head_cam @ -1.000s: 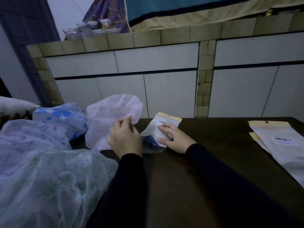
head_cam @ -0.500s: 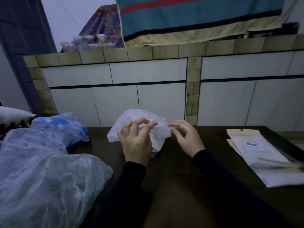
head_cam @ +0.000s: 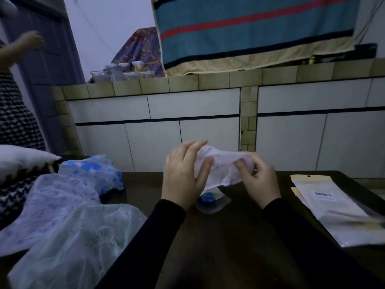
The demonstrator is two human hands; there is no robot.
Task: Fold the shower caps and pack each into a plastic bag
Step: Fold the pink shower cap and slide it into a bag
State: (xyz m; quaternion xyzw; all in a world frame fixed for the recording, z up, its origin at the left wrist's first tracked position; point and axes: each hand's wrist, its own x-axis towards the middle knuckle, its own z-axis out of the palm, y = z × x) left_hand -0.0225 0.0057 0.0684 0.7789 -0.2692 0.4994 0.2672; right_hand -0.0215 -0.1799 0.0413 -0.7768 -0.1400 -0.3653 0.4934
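Note:
A pale pink shower cap (head_cam: 220,170) is stretched between my two hands above the dark table (head_cam: 239,236). My left hand (head_cam: 183,176) grips its left end and my right hand (head_cam: 259,180) pinches its right end. Under the cap lies a packed plastic bag (head_cam: 212,202) with a blue cap inside, partly hidden by my hands. A stack of flat plastic bags (head_cam: 327,207) with tan headers lies at the right. Loose caps are heaped at the left: a blue-flowered one (head_cam: 93,172), a purple-patterned one (head_cam: 56,205) and a green-patterned one (head_cam: 77,245).
A tiled counter with white cabinet doors (head_cam: 187,122) runs behind the table. Jars (head_cam: 123,71) and a striped cloth (head_cam: 256,32) sit above it. Another person (head_cam: 14,105) stands at the far left beside a white pillow (head_cam: 23,159).
My hands have lifted the pink cap off the table and pulled it out sideways between them. The packed bag now lies uncovered beneath. The view has tilted upward.

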